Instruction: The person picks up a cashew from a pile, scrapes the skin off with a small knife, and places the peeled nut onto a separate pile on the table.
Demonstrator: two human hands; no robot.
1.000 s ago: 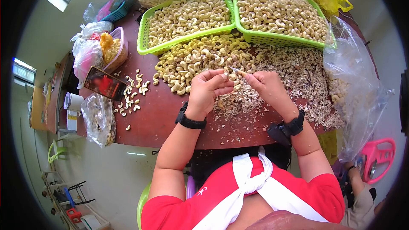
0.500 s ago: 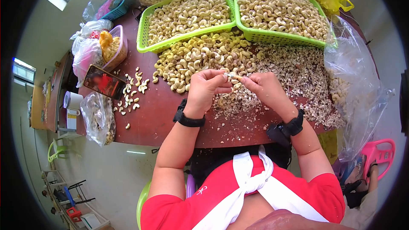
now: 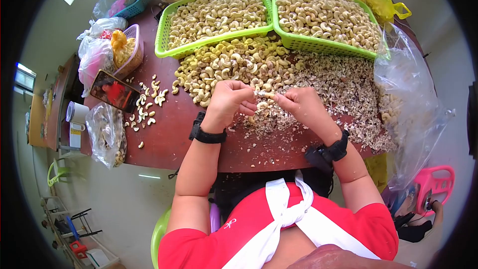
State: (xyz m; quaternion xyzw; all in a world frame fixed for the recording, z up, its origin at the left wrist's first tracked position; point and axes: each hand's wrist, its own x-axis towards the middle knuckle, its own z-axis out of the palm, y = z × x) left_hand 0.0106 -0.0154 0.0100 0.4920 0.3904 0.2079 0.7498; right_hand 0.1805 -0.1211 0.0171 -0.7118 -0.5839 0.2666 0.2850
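Observation:
My left hand (image 3: 230,100) is closed in a pinch over the near edge of the nut pile, its fingertips on a cashew nut that they mostly hide. Facing it, my right hand (image 3: 301,105) grips a small knife (image 3: 269,95) with a yellowish-brown handle. The knife's pale, thin end points left and meets the left fingertips. Behind the hands lies a heap of cashew nuts (image 3: 234,65), some still with brownish skin. Flakes of peeled skin (image 3: 343,84) spread beneath and to the right of my right hand.
Two green baskets, left (image 3: 211,15) and right (image 3: 326,15), stand full of cashews at the back. A phone (image 3: 115,91), scattered nuts (image 3: 149,104) and a plastic bag (image 3: 107,134) lie left. A large clear bag (image 3: 411,104) hangs over the right edge; a person's arm (image 3: 436,214) shows beyond.
The whole view has shifted slightly left. Both hands stay close together around the knife; the left fingers have turned a little and the gap between the hands looks slightly wider.

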